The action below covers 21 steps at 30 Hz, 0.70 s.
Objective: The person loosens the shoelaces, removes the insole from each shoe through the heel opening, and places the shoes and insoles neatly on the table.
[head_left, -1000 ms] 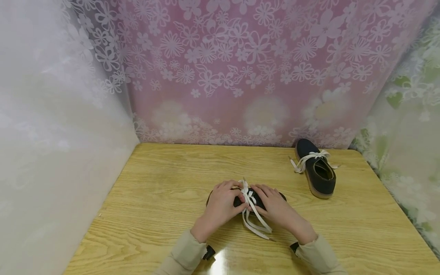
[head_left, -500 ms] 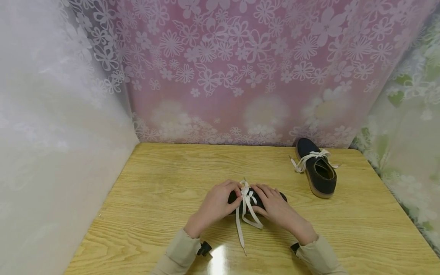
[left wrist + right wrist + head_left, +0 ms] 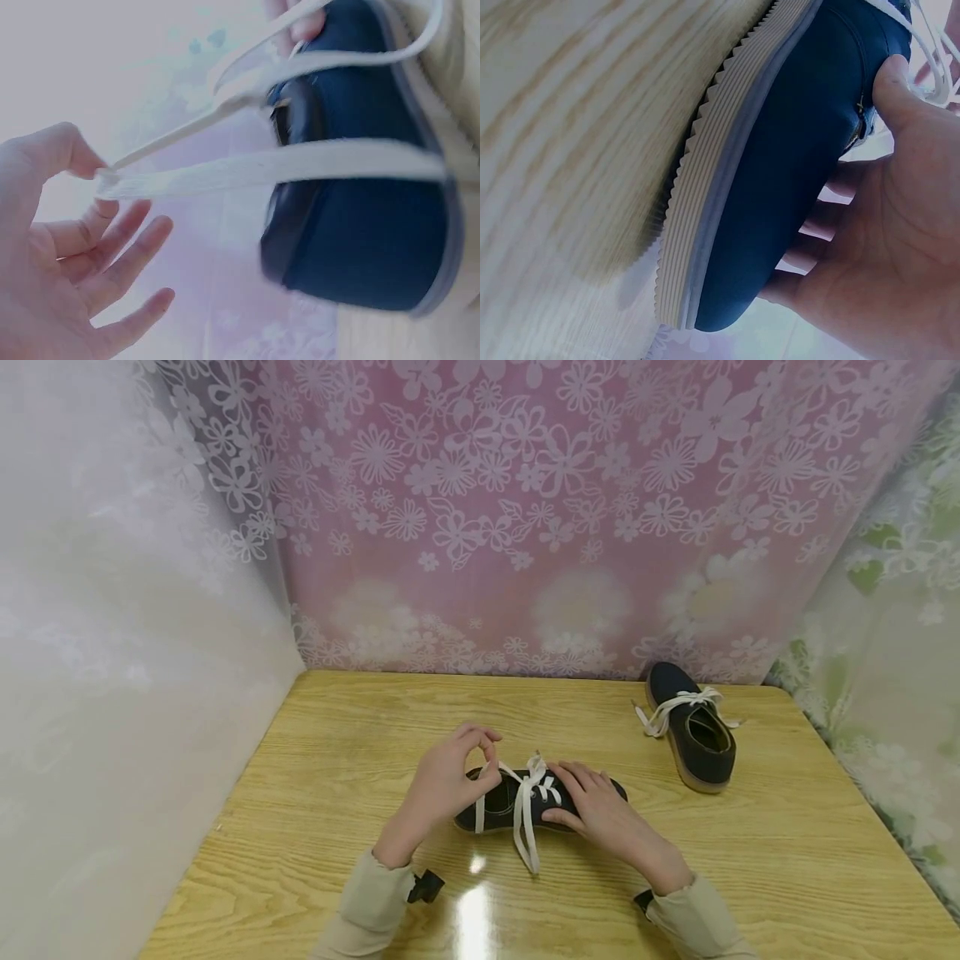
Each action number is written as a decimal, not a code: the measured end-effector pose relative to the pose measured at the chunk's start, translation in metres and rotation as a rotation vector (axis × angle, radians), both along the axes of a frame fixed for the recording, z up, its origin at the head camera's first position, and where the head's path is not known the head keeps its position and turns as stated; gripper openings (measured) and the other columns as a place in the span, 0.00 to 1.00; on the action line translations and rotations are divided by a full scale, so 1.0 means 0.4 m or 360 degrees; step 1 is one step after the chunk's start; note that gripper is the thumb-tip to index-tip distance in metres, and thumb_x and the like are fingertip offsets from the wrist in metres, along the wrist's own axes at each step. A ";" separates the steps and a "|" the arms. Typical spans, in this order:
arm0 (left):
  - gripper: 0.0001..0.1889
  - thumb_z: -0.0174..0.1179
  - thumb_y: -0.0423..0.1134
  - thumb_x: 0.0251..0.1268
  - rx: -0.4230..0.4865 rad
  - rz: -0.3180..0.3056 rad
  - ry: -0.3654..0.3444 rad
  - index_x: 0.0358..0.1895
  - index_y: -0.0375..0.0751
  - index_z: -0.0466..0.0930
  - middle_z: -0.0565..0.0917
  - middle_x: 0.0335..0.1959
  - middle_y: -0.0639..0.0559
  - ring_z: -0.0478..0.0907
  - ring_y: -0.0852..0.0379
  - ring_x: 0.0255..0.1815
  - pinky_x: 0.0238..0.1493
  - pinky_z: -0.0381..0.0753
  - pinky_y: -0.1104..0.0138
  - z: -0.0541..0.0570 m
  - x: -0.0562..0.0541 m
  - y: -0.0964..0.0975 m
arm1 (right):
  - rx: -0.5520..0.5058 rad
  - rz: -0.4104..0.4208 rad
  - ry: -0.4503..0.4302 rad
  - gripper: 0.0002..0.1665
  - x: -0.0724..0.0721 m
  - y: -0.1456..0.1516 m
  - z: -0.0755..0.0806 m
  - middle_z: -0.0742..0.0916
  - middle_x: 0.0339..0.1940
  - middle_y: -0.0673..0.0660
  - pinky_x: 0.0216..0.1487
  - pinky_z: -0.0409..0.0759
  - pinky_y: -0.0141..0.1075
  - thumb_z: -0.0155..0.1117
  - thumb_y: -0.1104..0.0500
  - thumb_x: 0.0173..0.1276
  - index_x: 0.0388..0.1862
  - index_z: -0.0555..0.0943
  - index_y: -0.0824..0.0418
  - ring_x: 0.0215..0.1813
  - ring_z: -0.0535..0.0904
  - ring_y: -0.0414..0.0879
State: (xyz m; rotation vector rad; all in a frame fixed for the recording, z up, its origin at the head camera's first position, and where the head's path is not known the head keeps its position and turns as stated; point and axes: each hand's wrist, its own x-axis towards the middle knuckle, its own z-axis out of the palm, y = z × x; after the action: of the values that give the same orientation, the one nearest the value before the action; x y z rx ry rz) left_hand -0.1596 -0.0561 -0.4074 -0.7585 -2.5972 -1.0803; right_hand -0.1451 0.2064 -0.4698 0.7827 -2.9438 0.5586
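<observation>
A dark navy shoe with a pale ridged sole lies sideways on the wooden table, toe to the right. My left hand is above its heel opening, thumb and forefinger pinching a white shoelace. From that pinch one stretch of lace runs taut to the knot, and another hangs across the heel. The left hand's other fingers are spread loosely. Over the toe end, my right hand grips the shoe, with the thumb on the near side and the fingers across the top. A lace loop hangs down the near side.
A matching dark shoe, its laces tied, stands at the table's back right. The wooden table ends at a pink flowered curtain behind, with pale hangings at both sides.
My left hand has moved left from the knot, drawing the lace taut and baring the heel opening. The long loose lace end no longer hangs in front. The right hand has stayed put.
</observation>
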 end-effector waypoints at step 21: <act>0.10 0.65 0.47 0.72 -0.0405 -0.0220 -0.0087 0.50 0.51 0.85 0.88 0.45 0.57 0.85 0.61 0.41 0.41 0.83 0.70 -0.050 0.003 0.041 | -0.0013 -0.0011 -0.0067 0.43 0.000 -0.001 0.005 0.73 0.72 0.69 0.68 0.63 0.68 0.61 0.39 0.73 0.78 0.66 0.62 0.73 0.67 0.68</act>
State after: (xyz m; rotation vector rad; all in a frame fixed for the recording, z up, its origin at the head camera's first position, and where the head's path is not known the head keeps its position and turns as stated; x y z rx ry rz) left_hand -0.1584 -0.0398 -0.4274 -0.9903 -2.7985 -0.8231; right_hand -0.1451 0.2061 -0.4678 0.7687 -2.9792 0.5933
